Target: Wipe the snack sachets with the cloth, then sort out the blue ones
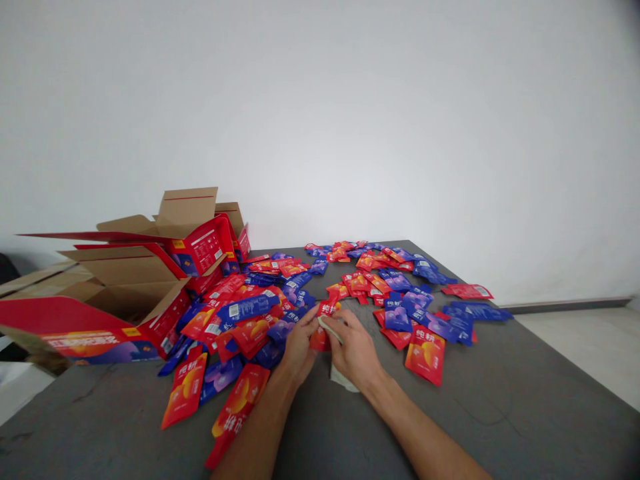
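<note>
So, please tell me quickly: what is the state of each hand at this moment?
Left hand: closed, holding a red printed pouch.
Right hand: closed on a pale cloth, held against the pouch.

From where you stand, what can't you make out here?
All in the head view:
Middle of the red packet in the left hand: covered by the right hand and pale cloth.
Floor of the near box: its front wall and shadow.
Inside of the rear box: its walls and flaps.
Rear box's fine print: too small.
White item: cut off by the left edge.
</note>
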A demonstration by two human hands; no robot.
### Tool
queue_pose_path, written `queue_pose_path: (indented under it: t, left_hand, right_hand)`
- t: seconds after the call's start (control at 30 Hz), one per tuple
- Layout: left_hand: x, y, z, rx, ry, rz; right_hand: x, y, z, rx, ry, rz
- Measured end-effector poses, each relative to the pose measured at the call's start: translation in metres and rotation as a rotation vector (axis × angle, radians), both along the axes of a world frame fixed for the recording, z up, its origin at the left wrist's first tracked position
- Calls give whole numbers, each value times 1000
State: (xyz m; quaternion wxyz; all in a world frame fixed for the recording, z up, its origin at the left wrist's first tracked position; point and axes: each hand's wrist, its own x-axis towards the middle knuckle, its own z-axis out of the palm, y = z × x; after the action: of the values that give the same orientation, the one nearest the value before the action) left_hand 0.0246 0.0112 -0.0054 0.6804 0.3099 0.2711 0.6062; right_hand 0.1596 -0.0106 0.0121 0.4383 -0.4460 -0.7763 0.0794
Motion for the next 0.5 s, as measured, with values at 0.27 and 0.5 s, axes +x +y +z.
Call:
queue_pose_path:
  t: [0.27, 0.5]
  left_hand:
    - [12, -6, 1, 11, 104, -104]
    - [8, -3, 2, 43, 47, -11]
  right_hand:
    - [17, 16, 0, 71, 100, -230]
    - [7, 6, 2, -17, 22, -96]
